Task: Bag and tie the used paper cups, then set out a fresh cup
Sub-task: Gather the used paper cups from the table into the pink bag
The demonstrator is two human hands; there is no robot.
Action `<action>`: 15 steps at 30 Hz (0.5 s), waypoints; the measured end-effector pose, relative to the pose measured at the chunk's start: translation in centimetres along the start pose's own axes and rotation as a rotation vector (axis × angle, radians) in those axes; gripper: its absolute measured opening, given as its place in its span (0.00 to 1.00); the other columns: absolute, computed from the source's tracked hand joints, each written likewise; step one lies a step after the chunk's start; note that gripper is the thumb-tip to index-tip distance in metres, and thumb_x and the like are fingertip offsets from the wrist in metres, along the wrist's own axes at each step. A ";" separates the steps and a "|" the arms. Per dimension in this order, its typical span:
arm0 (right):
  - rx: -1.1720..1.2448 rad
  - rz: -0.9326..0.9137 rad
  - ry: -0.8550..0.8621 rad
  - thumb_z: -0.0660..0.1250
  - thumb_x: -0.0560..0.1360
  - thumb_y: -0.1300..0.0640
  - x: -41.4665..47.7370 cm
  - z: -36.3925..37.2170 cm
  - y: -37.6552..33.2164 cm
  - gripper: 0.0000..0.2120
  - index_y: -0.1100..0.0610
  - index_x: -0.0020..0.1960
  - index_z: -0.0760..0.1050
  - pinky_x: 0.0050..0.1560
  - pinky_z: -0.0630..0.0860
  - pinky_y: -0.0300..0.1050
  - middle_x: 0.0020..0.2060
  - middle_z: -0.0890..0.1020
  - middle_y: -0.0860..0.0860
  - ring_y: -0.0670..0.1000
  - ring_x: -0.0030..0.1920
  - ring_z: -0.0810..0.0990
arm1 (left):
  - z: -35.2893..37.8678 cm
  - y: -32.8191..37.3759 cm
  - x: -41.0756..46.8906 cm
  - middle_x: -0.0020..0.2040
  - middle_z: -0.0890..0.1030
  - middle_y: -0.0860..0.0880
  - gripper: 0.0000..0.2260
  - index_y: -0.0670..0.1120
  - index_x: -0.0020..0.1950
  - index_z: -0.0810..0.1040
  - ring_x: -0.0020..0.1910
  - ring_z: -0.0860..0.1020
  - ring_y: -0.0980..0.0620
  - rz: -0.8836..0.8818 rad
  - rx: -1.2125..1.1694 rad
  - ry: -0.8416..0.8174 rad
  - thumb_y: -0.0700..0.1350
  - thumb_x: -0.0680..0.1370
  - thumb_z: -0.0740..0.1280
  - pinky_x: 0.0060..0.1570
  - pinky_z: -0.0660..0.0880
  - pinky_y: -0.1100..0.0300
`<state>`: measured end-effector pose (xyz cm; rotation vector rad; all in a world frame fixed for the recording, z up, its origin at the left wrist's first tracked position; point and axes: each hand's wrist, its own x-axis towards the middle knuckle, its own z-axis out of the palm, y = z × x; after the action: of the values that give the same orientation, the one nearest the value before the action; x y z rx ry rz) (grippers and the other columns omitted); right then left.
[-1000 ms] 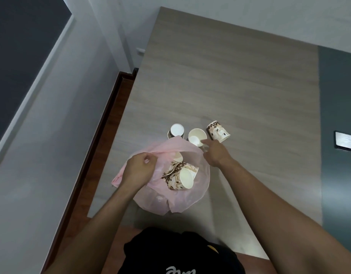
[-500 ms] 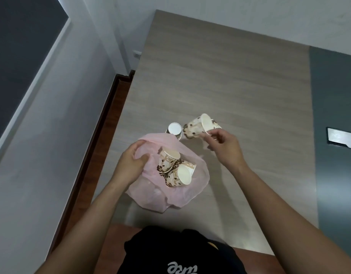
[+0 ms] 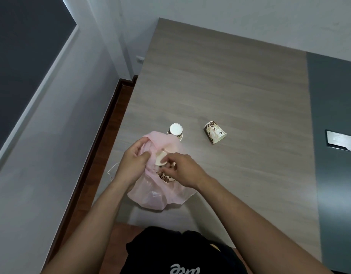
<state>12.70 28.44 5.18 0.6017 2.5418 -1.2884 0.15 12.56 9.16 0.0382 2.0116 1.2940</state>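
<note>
A pink plastic bag (image 3: 156, 196) lies on the near left part of the wooden table (image 3: 230, 80). My left hand (image 3: 132, 164) grips the bag's rim and holds its mouth up. My right hand (image 3: 182, 170) holds a brown-patterned paper cup (image 3: 161, 160) at the bag's mouth, above another cup (image 3: 166, 177) inside the bag. Just behind the bag an upside-down cup (image 3: 175, 130) stands on the table. A further cup (image 3: 215, 132) lies on its side to the right of it.
The table's left edge runs beside a dark wooden skirting (image 3: 103, 135) and a grey wall. A dark grey strip (image 3: 334, 135) with a silver plate (image 3: 341, 140) covers the table's right side. My black shirt (image 3: 180, 252) fills the bottom of the view.
My right hand carried the cup from behind the bag down into the bag's mouth. The cup lying on its side is uncovered. My left hand stayed on the bag's rim.
</note>
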 end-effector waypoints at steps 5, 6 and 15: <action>0.150 -0.014 0.027 0.74 0.82 0.49 0.0 -1.4 0.3 0.23 0.46 0.75 0.75 0.53 0.81 0.36 0.60 0.86 0.43 0.44 0.48 0.86 | 0.5 0.0 -0.2 0.79 0.77 0.54 0.24 0.54 0.81 0.76 0.78 0.75 0.52 0.010 -0.036 0.018 0.37 0.86 0.65 0.79 0.74 0.46; 0.162 -0.001 0.043 0.73 0.82 0.50 0.1 -2.0 0.9 0.20 0.46 0.73 0.76 0.51 0.81 0.35 0.59 0.87 0.43 0.44 0.47 0.87 | 0.7 0.1 -0.3 0.79 0.77 0.54 0.24 0.54 0.81 0.76 0.79 0.75 0.52 0.008 -0.037 0.017 0.37 0.86 0.66 0.80 0.73 0.46; 0.423 0.472 0.371 0.70 0.80 0.52 3.3 -9.1 8.8 0.15 0.52 0.66 0.75 0.53 0.87 0.57 0.53 0.85 0.51 0.54 0.49 0.89 | 1.8 0.0 -0.2 0.78 0.78 0.55 0.23 0.56 0.81 0.76 0.77 0.77 0.52 0.017 -0.041 -0.003 0.39 0.88 0.65 0.76 0.77 0.48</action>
<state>13.64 41.31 2.98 1.5461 2.1616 -1.6435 1.31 13.93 8.87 0.0382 1.9856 1.3444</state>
